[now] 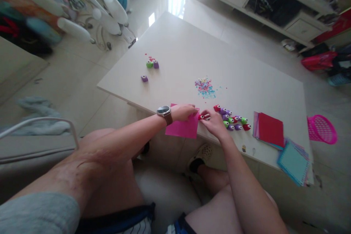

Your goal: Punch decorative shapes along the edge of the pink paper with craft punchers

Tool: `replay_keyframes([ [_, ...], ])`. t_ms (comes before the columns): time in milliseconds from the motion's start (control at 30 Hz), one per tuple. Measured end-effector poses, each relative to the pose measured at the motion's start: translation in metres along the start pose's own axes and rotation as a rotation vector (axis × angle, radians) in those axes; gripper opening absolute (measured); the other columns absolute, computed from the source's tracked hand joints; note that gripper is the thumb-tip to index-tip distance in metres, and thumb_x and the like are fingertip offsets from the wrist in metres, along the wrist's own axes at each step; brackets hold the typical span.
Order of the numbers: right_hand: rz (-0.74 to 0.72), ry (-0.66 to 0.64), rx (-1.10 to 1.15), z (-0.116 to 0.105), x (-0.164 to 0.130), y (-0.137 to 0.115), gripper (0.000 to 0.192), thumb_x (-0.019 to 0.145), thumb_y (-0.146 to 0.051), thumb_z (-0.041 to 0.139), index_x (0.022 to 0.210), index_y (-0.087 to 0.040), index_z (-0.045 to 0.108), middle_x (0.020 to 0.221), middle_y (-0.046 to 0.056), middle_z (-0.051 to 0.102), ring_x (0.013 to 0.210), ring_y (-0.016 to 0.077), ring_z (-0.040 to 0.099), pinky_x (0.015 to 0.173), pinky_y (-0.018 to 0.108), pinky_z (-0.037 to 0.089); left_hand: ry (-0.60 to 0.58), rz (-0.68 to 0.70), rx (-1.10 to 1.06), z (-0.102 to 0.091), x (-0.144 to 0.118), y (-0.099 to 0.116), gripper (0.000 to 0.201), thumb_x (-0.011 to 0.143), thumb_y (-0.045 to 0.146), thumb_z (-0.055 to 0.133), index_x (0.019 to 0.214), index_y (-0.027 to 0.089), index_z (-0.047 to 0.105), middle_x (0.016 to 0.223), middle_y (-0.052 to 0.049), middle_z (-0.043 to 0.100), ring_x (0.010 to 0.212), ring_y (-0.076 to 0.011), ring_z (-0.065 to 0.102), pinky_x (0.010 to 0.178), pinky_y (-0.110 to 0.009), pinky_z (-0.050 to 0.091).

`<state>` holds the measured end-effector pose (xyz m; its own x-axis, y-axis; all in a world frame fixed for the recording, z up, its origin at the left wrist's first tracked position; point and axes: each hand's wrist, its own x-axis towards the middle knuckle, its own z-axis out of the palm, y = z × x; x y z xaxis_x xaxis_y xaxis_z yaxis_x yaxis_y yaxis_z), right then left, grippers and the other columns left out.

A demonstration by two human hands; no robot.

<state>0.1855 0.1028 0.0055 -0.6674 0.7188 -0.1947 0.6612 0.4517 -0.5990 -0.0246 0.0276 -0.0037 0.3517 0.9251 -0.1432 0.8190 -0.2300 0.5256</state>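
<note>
A bright pink sheet of paper (183,128) lies at the near table edge, its lower part jutting out over it. My left hand (187,111), with a watch on the wrist, rests on the sheet's upper part with fingers curled, holding it. At the sheet's right edge, my right hand (215,122) is closed around a small red craft punch (202,117). The punch meets the edge of the paper. Just right of that hand stand several more punches (231,119) in red, purple and green, close together. Beyond both hands is a pile of tiny coloured paper cut-outs (205,87).
At the table's (175,44) left lie a green punch (149,64), two purple punches (156,64) and a few red cut-outs (151,59). Red paper sheets (270,130) and a teal notebook (293,162) lie at the right. A pink basket (323,129) is beyond the right edge.
</note>
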Motion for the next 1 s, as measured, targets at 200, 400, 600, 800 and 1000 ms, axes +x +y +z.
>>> replay_keyframes([
  [200, -0.040, 0.023, -0.027, 0.0004, 0.0003, 0.0012, 0.012, 0.084, -0.012, 0.074, 0.084, -0.023, 0.070, 0.095, 0.005, 0.078, 0.087, 0.0227, 0.075, 0.081, 0.035, 0.057, 0.016, 0.014, -0.022, 0.0024, 0.0003, -0.0020, 0.022, 0.088, 0.006, 0.066, 0.105, 0.017, 0.077, 0.109, -0.010, 0.076, 0.091, -0.0200, 0.071, 0.078, -0.029, 0.050],
  [400, -0.044, -0.015, -0.002, 0.0008, 0.0005, 0.0016, 0.012, 0.084, -0.011, 0.074, 0.086, -0.023, 0.072, 0.094, 0.004, 0.078, 0.087, 0.0223, 0.075, 0.083, 0.035, 0.057, -0.001, 0.004, 0.009, 0.0017, 0.0003, -0.0008, 0.023, 0.089, 0.007, 0.067, 0.107, 0.016, 0.077, 0.110, -0.010, 0.076, 0.095, -0.0201, 0.071, 0.079, -0.028, 0.051],
  [600, -0.073, -0.010, 0.013, 0.0039, 0.0019, 0.0042, 0.013, 0.086, -0.011, 0.071, 0.089, -0.023, 0.074, 0.098, 0.005, 0.079, 0.092, 0.0234, 0.076, 0.086, 0.038, 0.060, 0.007, 0.011, -0.007, 0.0015, -0.0004, -0.0009, 0.025, 0.088, 0.005, 0.067, 0.108, 0.016, 0.077, 0.111, -0.010, 0.077, 0.095, -0.0203, 0.072, 0.080, -0.028, 0.051],
  [800, -0.051, 0.037, 0.078, 0.0081, 0.0031, 0.0044, 0.012, 0.086, -0.012, 0.072, 0.092, -0.022, 0.072, 0.097, 0.007, 0.079, 0.092, 0.0235, 0.077, 0.084, 0.037, 0.062, -0.024, 0.002, -0.025, -0.0007, -0.0007, 0.0010, 0.023, 0.082, 0.004, 0.072, 0.102, 0.016, 0.074, 0.108, -0.009, 0.076, 0.093, -0.0202, 0.070, 0.081, -0.028, 0.051],
  [1000, 0.096, 0.042, 0.199, 0.0068, 0.0052, 0.0035, 0.010, 0.086, -0.029, 0.078, 0.090, -0.022, 0.073, 0.095, 0.007, 0.080, 0.083, 0.0219, 0.076, 0.076, 0.035, 0.062, -0.039, -0.016, -0.023, -0.0045, -0.0012, 0.0050, 0.023, 0.083, 0.003, 0.066, 0.101, 0.015, 0.074, 0.107, -0.008, 0.075, 0.091, -0.0192, 0.068, 0.079, -0.027, 0.049],
])
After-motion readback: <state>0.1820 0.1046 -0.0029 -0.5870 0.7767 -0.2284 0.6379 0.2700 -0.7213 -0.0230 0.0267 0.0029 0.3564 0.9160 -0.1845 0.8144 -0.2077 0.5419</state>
